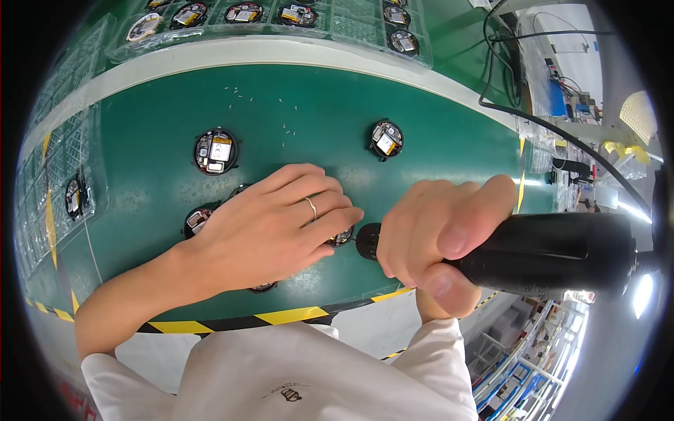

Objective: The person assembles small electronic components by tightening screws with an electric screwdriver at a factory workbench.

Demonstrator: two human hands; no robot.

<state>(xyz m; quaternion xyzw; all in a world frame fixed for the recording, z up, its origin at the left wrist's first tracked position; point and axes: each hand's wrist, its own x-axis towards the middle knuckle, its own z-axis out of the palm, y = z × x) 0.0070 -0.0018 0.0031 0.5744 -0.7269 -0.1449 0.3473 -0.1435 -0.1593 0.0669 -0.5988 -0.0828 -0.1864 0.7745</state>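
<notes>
My right hand (442, 238) is wrapped around a black electric screwdriver (554, 249), which lies nearly level, its tip end pointing left. That tip meets the edge of a small round electronic module (342, 238), mostly covered by my left hand (274, 224). With fingers bent and close together, my left hand steadies this module; a ring is on one finger. Partly hidden around the same hand are more round modules, one (200, 219) by the wrist and another (263, 287) below the palm. Two uncovered modules, one (216, 151) at left and one (386, 139) at right, show batteries and circuit parts.
Tiny screws (284, 130) lie scattered on the green mat (309, 98). Clear plastic trays (358, 28) with round modules stand at the back, and another tray (95, 175) is at left. Striped tape (291, 315) marks the near edge. A black cable (562, 133) hangs at right.
</notes>
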